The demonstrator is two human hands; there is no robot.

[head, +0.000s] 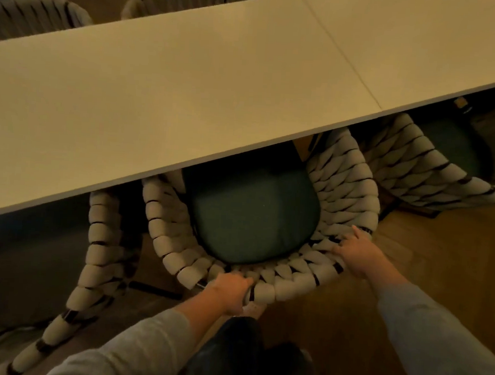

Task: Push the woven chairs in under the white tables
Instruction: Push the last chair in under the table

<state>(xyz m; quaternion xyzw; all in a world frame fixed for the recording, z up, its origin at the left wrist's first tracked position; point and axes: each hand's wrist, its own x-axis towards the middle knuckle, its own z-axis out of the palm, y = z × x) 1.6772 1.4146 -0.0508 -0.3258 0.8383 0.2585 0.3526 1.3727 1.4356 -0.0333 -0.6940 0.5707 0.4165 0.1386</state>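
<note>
Head-camera view looking down at a long white surface, with a second one butted against its right end. At the near edge of the white surface stood a woven chair of thick pale cord; its front was tucked beneath that edge, while much of its dark green seat cushion and its curved back stuck out towards the viewer. The left hand, in a grey sleeve, gripped the back rim with fingers curled into the weave. The right hand lay further right on the same rim, fingers spread and fairly straight, seemingly pressing rather than clasping. Two more woven chairs stood at the same near edge, one just beside it on the left and one on the right, and others showed at the far edge. The push looked partly done. It would likely go best with even pressure from both hands, driving the chair squarely towards the white surface so it did not swing into either neighbour. The woven arms should probably be watched as they reached the near edge, since whether they cleared it could not be told
</note>
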